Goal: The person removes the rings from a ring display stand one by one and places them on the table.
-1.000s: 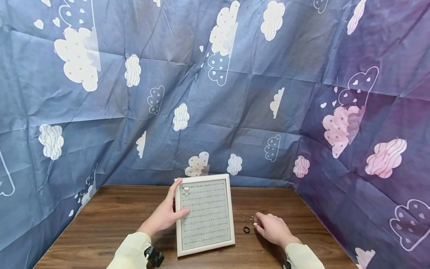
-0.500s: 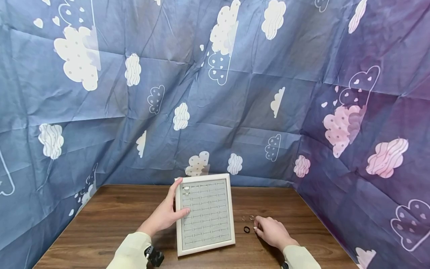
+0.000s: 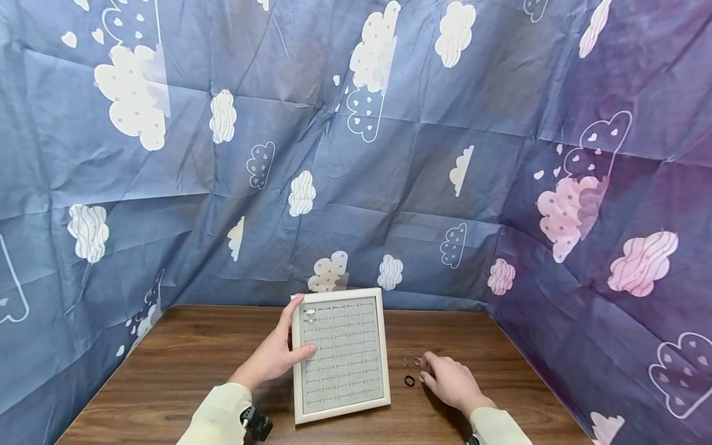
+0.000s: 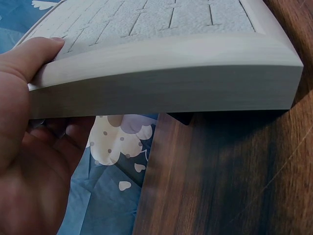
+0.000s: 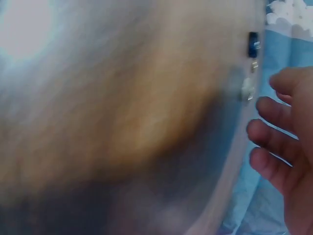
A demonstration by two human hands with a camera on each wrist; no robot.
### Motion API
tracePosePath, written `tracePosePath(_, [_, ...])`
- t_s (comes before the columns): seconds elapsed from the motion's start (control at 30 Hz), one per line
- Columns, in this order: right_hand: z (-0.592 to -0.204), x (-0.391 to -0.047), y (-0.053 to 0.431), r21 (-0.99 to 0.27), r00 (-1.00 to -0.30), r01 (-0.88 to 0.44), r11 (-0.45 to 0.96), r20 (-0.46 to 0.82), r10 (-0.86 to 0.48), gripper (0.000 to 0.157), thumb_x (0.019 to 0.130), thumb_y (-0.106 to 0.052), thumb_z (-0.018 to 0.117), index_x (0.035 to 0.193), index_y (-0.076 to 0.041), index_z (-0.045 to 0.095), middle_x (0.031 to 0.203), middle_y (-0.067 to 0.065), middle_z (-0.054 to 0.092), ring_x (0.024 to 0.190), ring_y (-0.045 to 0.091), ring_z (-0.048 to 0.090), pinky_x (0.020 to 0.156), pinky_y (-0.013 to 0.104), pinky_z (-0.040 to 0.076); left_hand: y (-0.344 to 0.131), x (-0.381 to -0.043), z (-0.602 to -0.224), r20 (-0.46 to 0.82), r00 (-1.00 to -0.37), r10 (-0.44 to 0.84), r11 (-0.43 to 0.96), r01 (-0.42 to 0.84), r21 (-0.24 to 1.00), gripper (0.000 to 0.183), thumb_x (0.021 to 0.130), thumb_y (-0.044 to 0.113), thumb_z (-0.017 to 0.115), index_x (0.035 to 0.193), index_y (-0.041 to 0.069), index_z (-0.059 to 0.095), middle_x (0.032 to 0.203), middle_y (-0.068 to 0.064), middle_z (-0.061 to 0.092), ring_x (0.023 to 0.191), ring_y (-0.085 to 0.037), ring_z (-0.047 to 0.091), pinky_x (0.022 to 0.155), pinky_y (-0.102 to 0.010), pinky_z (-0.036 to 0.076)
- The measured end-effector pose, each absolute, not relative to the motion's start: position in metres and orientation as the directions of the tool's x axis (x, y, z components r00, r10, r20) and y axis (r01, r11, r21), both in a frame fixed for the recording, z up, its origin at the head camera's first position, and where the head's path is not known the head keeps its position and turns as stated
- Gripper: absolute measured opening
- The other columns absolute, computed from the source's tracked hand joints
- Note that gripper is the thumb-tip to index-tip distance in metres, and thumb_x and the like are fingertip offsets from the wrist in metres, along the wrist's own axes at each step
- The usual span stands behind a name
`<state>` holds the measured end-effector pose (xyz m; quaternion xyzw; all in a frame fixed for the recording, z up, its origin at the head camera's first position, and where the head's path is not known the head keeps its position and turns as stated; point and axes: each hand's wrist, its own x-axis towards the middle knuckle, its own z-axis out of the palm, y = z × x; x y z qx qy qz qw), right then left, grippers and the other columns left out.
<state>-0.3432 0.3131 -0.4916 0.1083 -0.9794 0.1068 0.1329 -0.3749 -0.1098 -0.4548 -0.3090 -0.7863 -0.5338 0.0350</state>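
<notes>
My left hand (image 3: 275,355) grips the left side of a white-framed ring display board (image 3: 342,358), thumb on the front and fingers behind. The board leans back and has rows of slots in grey padding. Two rings (image 3: 309,313) sit in its upper left slots. My right hand (image 3: 449,378) is low over the table, its fingers loosely bent beside the loose rings. A black ring (image 3: 409,381), a silver ring (image 3: 417,361) and a thin ring (image 3: 404,363) lie there. In the right wrist view the fingers (image 5: 266,134) are apart, with nothing visible between them.
The brown wooden table (image 3: 211,346) extends around the board. A blue cloth (image 3: 256,235) with cloud prints hangs behind and on both sides. Much of the right wrist view is blurred.
My right hand stays beside the loose rings; its fingers shift slightly and spread a little. The left hand and the board stay in place.
</notes>
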Motion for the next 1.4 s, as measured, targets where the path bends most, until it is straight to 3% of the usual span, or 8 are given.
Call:
tracePosePath(0.2, [-0.466,-0.351,0.295,-0.209,-0.89,-0.269,0.94,0.428,-0.16,0.009,0.099,-0.02,0.076,0.103,-0.024,0.068,0.08,-0.016,0.061,0.071,0.003,0.056,0.066,0.034,0.048,-0.11,-0.376,-0.455,0.39,-0.799,0.458,0.243,0.535,0.809,0.108,0.1,0.016,0.078,0.173,0.027,-0.001,0.147,-0.024,0.064,0.112,-0.025,0.078,0.086,-0.029,0.062])
tracePosePath(0.5, [-0.427,-0.354,0.257,-0.201,-0.725,-0.434,0.878,0.657,-0.208,0.011,0.098,-0.016,0.078,0.108,-0.018,0.073,0.082,-0.016,0.06,0.073,0.003,0.057,0.064,0.027,0.047,-0.109,-0.376,-0.453,0.393,-0.796,0.46,0.243,0.538,0.807,0.108,0.101,0.016,0.077,0.173,0.03,-0.002,0.148,-0.023,0.064,0.113,-0.026,0.077,0.087,-0.03,0.062])
tracePosePath(0.7, [-0.409,-0.356,0.235,-0.209,-0.691,-0.475,0.855,0.69,-0.216,0.01,0.098,-0.016,0.078,0.107,-0.019,0.072,0.083,-0.014,0.061,0.073,0.002,0.056,0.067,0.026,0.049,-0.11,-0.376,-0.453,0.398,-0.796,0.455,0.254,0.545,0.799,0.107,0.101,0.017,0.077,0.173,0.026,-0.001,0.148,-0.022,0.065,0.113,-0.026,0.077,0.088,-0.03,0.061])
tracePosePath(1.4, [-0.388,-0.363,0.163,-0.147,-0.618,-0.593,0.791,0.713,-0.331,0.014,0.099,-0.017,0.076,0.112,-0.016,0.073,0.084,-0.008,0.067,0.072,0.006,0.06,0.068,0.03,0.052,-0.111,-0.375,-0.455,0.387,-0.806,0.448,0.234,0.523,0.819,0.108,0.101,0.014,0.077,0.173,0.032,-0.001,0.15,-0.024,0.062,0.112,-0.025,0.077,0.087,-0.029,0.062])
